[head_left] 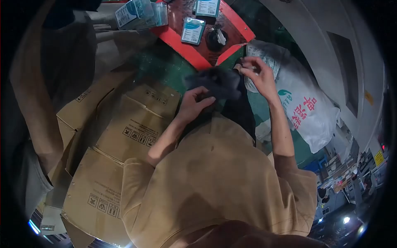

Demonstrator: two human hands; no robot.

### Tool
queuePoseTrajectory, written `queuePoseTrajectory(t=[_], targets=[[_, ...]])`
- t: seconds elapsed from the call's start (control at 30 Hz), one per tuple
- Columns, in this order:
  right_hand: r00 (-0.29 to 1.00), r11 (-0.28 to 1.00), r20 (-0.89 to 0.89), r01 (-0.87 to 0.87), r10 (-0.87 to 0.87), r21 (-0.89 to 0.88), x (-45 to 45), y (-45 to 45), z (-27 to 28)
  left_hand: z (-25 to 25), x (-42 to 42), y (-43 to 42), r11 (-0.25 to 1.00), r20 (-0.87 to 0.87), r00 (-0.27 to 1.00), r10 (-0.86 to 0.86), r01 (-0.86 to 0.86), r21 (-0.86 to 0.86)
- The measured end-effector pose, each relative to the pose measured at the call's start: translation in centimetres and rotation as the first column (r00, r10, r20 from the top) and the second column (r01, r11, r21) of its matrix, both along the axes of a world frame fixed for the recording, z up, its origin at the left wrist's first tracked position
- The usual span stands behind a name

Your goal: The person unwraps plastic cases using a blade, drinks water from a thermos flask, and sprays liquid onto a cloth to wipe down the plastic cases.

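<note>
My left hand is closed on the near edge of a dark, blurred item, held low over my lap; motion smear hides what kind it is. My right hand is raised to the right of that item, apart from it, with thumb and fingers drawn together in a pinch. Whatever lies between those fingertips is too small to make out. Ahead of both hands, on a red-edged board, sit a teal-and-white labelled pack, another such pack and a round black object with a pale part on top.
Flattened cardboard boxes lie to my left. A white plastic bag with red print is at my right. Clear plastic containers stand at the far left of the board. Another person's arm reaches along the left edge.
</note>
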State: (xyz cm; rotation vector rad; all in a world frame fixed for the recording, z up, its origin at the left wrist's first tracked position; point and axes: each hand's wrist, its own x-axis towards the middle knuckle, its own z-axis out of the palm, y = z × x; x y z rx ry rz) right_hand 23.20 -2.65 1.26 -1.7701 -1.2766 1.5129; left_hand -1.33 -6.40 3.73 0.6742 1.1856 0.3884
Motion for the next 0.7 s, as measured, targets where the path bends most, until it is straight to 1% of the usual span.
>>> queuePoseTrajectory(t=[0.03, 0.07, 0.1, 0.13, 0.17, 0.2, 0.23, 0.27, 0.3, 0.33, 0.4, 0.43, 0.47, 0.53, 0.57, 0.6, 0.63, 0.7], targets=[[0.992, 0.98, 0.123, -0.044, 0.02, 0.193, -0.7, 1.1, -0.8, 0.1, -0.4, -0.5, 1.0, 0.003, 1.0, 0.005, -0.005, 0.003], [0.97, 0.921, 0.243, -0.108, 0.016, 0.374, -1.8, 2.4, -1.5, 0.3, -0.8, -0.9, 0.989, 0.024, 0.99, 0.142, -0.141, -0.033], [0.984, 0.924, 0.175, -0.082, 0.017, 0.373, -2.8, 3.2, -3.0, 0.4, -1.2, -1.2, 0.96, 0.039, 0.961, 0.275, -0.272, -0.071], [0.988, 0.899, 0.151, -0.094, 0.031, 0.427, -3.5, 4.2, -5.1, 1.0, -1.5, -0.9, 0.958, 0.034, 0.959, 0.281, -0.279, -0.065], [0.991, 0.871, 0.129, -0.104, 0.047, 0.48, -4.3, 5.1, -7.2, 2.1, -1.7, -0.2, 0.907, 0.086, 0.909, 0.408, -0.393, -0.151], [0.986, 0.804, 0.15, -0.146, 0.072, 0.576, -5.2, 5.8, -9.1, 2.7, -2.3, -0.2, 0.832, 0.116, 0.837, 0.535, -0.498, -0.244], [0.984, 0.791, 0.177, -0.118, 0.013, 0.6, -6.2, 6.1, -9.6, 1.6, -3.3, -1.0, 0.84, 0.169, 0.829, 0.533, -0.495, -0.22], [0.985, 0.81, 0.173, -0.116, 0.017, 0.575, -6.5, 6.6, -11.5, 1.7, -3.8, -1.4, 0.828, 0.141, 0.823, 0.551, -0.517, -0.219], [0.985, 0.823, 0.173, -0.113, 0.018, 0.557, -6.6, 7.1, -13.1, 1.8, -4.1, -1.4, 0.813, 0.164, 0.799, 0.579, -0.552, -0.183], [0.991, 0.81, 0.127, -0.032, -0.052, 0.585, -7.0, 7.3, -13.0, 2.2, -4.3, -1.5, 0.8, 0.189, 0.777, 0.6, -0.581, -0.152], [0.998, 0.865, 0.013, 0.053, -0.069, 0.498, -7.0, 7.5, -12.4, 3.2, -4.1, -1.2, 0.785, 0.158, 0.769, 0.619, -0.606, -0.129], [0.996, 0.873, -0.02, 0.088, -0.089, 0.48, -6.9, 7.6, -12.7, 3.6, -4.1, -1.1, 0.776, 0.139, 0.764, 0.63, -0.619, -0.119], [0.996, 0.875, -0.017, 0.086, -0.088, 0.477, -6.6, 7.2, -12.5, 3.6, -4.2, -1.1, 0.775, 0.139, 0.763, 0.631, -0.619, -0.124], [0.989, 0.925, 0.0, 0.138, -0.148, 0.355, -5.6, 6.5, -7.2, 3.5, -4.0, -0.7, 0.798, 0.211, 0.771, 0.601, -0.59, -0.122], [0.983, 0.915, -0.028, 0.18, -0.183, 0.36, -5.5, 5.9, -4.5, 3.7, -3.7, -0.3, 0.8, 0.221, 0.77, 0.599, -0.585, -0.129], [0.982, 0.914, -0.013, 0.179, -0.187, 0.364, -4.9, 5.0, -2.8, 4.0, -3.3, 0.2, 0.779, 0.257, 0.737, 0.625, -0.609, -0.146], [0.991, 0.949, -0.037, 0.136, -0.131, 0.285, -4.2, 4.3, -1.2, 4.3, -2.9, 0.7, 0.76, 0.296, 0.703, 0.646, -0.629, -0.164], [0.996, 0.987, -0.075, 0.067, -0.057, 0.148, -3.3, 2.7, 3.6, 4.4, -2.5, 1.4, 0.765, 0.323, 0.697, 0.641, -0.617, -0.186]])
